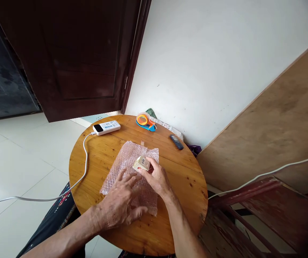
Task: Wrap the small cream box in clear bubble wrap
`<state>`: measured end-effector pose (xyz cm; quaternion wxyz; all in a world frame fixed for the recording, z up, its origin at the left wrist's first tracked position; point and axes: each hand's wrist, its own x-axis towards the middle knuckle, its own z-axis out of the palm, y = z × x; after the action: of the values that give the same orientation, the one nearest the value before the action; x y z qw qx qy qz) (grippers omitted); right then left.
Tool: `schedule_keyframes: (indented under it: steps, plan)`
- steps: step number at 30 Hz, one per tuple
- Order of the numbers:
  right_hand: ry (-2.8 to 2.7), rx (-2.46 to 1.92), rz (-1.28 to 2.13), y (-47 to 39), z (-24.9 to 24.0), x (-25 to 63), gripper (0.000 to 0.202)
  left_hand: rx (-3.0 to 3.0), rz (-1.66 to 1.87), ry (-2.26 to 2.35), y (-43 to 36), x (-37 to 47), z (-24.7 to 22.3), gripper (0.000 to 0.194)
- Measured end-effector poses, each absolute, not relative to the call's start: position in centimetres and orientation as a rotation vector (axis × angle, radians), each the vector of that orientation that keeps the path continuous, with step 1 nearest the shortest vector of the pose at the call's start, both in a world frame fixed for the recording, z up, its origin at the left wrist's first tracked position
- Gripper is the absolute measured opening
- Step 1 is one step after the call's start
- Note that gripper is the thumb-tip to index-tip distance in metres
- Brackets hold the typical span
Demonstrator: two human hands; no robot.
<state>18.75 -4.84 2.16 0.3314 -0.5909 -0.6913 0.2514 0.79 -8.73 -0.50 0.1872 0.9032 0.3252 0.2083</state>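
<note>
A sheet of bubble wrap (128, 152) lies spread on the round wooden table (182, 186). Above its right part, my right hand (158, 177) grips a small cardboard box (142, 163) with a printed label, thumb on the near side and fingers on the far side. My left hand (121, 200) is over the lower left part of the wrap, palm down with its fingers apart and holding nothing. Whether its fingertips touch the wrap cannot be made out.
A white device (107, 127) with a cable sits at the table's back left. Behind the wrap stands an orange and blue tape dispenser (145, 122). A dark blurred object (176, 142) lies at the back right, near the wall.
</note>
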Motion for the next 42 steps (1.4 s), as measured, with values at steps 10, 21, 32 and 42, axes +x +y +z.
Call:
schedule_keyframes:
  steps: [10,21,32,42]
  plan:
    - [-1.842,-1.487,0.700,-4.8,-1.0,19.4,0.038,2.499,0.712,1.190,-7.9,-2.7,-2.5,0.039]
    - [-1.979,-1.497,0.522,-4.8,-1.3,19.2,0.043,2.502,0.768,1.175,-8.0,-2.7,-2.7,0.040]
    - [-2.003,-1.498,0.523,-5.2,-1.2,19.0,0.048,2.607,0.614,1.124,-9.1,-4.3,-1.7,0.050]
    - [-1.670,-1.162,1.308,-5.4,1.0,22.6,0.073,2.548,1.065,1.075,-6.6,-2.7,-1.3,0.014]
